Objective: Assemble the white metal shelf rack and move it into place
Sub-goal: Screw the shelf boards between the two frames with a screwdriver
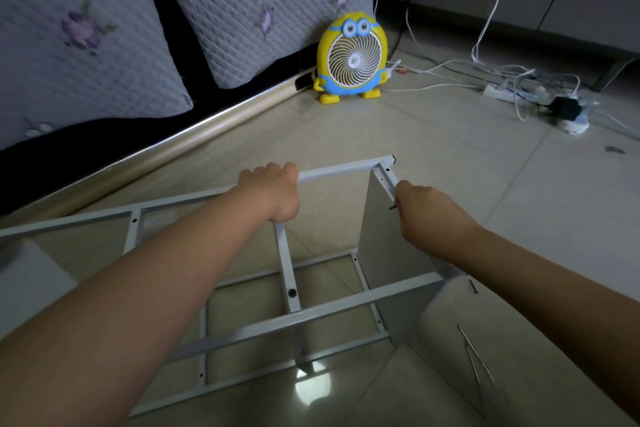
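Far off, a round yellow plastic fan (349, 59) is standing on the glossy tiled floor (485, 184), white cables (450, 63) tangling at right. Near, the white square-tube metal rack (294, 320) is lying sideways; the left hand (273, 191) is gripping its top rail, the right hand (422, 208) pinching a dark screw (392, 207).

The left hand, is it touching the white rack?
Touching. The head view shows the left hand with its fingers curled over the top bar of the white rack, and there is no gap between them.
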`<state>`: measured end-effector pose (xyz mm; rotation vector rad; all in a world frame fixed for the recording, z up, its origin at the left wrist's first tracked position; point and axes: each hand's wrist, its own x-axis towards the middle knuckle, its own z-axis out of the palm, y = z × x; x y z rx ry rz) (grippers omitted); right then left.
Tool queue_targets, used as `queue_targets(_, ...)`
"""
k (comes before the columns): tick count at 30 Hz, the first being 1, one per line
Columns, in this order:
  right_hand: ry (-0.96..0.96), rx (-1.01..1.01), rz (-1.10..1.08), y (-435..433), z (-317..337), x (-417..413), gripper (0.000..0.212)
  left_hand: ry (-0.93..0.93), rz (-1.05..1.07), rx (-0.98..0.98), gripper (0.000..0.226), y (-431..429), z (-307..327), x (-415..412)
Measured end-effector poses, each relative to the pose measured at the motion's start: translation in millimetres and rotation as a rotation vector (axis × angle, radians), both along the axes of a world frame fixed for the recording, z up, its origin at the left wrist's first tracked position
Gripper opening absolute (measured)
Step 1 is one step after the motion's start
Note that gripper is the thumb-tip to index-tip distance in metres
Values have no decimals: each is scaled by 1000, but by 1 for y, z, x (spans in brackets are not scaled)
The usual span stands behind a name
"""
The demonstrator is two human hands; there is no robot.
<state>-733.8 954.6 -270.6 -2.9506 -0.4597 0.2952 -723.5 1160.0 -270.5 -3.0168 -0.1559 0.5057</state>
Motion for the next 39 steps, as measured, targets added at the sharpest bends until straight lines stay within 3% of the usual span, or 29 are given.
queue_targets(3, 18, 10, 0, 0, 3, 1, 18, -40, 20, -55, 42, 1, -1, -4)
queue_targets(6, 48, 13, 4, 0, 7, 1, 7, -143, 7, -116, 40, 3, -3, -11)
queue_targets(9, 37, 12, 22, -1, 4, -1, 25, -260, -8, -108, 31, 7, -4, -18)
queue_targets(11, 50, 81, 22, -2, 4, -4, 24, -308, 0, -101, 25, 11, -5, -19)
queue_targets(12, 82, 181, -17, -2, 5, -3, 24, -324, 6, -111, 22, 13, -5, -19)
queue_targets(16, 308, 989, -424, -1, 5, 8, 28, -364, 14, -170, 16, 19, -11, -21)
queue_targets(18, 365, 1179, -550, 3, -4, 13, 30, -374, 7, -180, 17, 22, -13, -23)
queue_targets(23, 473, 1409, -676, 18, -15, 16, 31, -347, -32, -127, 16, 28, -10, -29)
queue_targets(30, 466, 1267, -639, 17, -10, 30, 33, -288, -147, 108, 27, 21, -4, -29)
queue_targets(33, 433, 1221, -633, 11, -14, 31, 32, -511, -330, 116, 26, 2, -2, -30)
queue_targets(35, 269, 1129, -572, 5, -17, 33, 25, -594, -420, 26, 23, -18, 5, -31)
queue_targets(37, -19, 930, -382, -3, -16, 37, 25, -349, -322, -62, 17, -42, 7, -32)
queue_targets(39, -163, 746, -106, -7, -9, 40, 28, -61, -155, -183, 21, -64, -2, -25)
